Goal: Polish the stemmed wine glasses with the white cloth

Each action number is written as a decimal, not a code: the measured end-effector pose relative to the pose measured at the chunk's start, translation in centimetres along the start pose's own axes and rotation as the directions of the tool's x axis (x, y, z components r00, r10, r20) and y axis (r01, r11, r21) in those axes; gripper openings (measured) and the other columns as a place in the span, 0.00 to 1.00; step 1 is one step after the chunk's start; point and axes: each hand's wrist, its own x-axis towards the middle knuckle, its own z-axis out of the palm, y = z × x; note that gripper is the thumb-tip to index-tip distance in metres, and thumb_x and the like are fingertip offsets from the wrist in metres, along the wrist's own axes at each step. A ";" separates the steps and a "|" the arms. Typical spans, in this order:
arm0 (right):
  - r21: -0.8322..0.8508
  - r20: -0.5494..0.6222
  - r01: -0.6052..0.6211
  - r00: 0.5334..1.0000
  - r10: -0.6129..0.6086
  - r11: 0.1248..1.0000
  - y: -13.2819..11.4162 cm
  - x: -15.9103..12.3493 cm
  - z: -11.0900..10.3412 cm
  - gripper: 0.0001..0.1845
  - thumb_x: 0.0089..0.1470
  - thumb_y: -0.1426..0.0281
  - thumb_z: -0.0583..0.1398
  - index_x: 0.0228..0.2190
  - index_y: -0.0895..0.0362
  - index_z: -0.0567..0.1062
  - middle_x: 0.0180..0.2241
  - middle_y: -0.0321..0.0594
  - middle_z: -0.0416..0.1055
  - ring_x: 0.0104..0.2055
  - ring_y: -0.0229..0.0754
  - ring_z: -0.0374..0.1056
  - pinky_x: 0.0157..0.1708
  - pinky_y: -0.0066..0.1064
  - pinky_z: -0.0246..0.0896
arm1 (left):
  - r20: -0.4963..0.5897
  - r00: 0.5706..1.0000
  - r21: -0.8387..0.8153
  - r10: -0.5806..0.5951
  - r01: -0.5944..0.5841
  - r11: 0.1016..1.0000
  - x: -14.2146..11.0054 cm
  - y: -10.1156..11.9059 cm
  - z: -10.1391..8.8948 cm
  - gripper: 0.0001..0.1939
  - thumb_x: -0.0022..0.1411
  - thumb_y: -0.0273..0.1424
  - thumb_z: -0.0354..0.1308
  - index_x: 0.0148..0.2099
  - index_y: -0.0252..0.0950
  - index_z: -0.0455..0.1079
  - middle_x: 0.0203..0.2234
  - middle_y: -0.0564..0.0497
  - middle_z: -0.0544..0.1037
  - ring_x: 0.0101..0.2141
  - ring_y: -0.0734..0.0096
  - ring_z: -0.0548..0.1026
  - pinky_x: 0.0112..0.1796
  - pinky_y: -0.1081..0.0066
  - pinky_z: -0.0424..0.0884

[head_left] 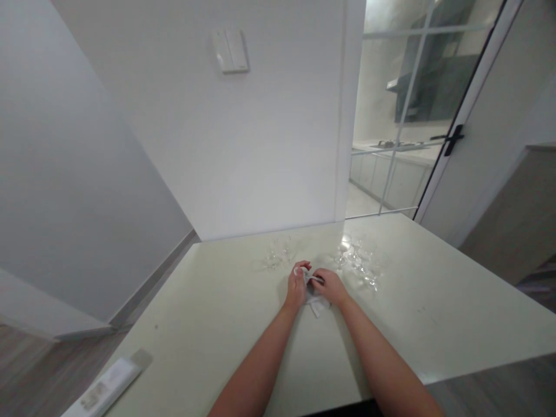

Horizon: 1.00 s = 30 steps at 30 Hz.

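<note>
Bare forearms (264, 359) reach over a pale tabletop (208, 301), a long white box (104, 388) lying at its near left edge. Farther out, the left hand (296, 288) curls around a crumpled white cloth (319, 305) and the right hand (330, 286) pinches its other side, a loose end showing below; whether anything sits inside the folds, I cannot tell. Such cloth should be light and limp, best taken by a fold or that loose end. Just beyond are clear pieces, a left cluster (278, 252) and a fuller right cluster (358, 260), probably slick and fragile; sideways room seems safer nearer the forearms. Behind, the table's far edge meets a wall (260, 145) beside a glass-paned door (391, 127).
</note>
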 end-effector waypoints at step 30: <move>0.340 -0.210 -0.164 0.947 0.244 0.926 -1.0 0.4 0.4 0.10 0.56 0.62 0.56 0.29 0.54 0.70 0.28 0.36 0.69 0.32 0.42 0.65 0.34 0.32 0.58 | 0.115 0.982 -0.236 -0.150 0.173 0.956 1.0 -0.4 -0.2 0.21 0.60 0.42 0.57 0.51 0.37 0.62 0.31 0.50 0.77 0.34 0.70 0.75 0.37 0.71 0.68</move>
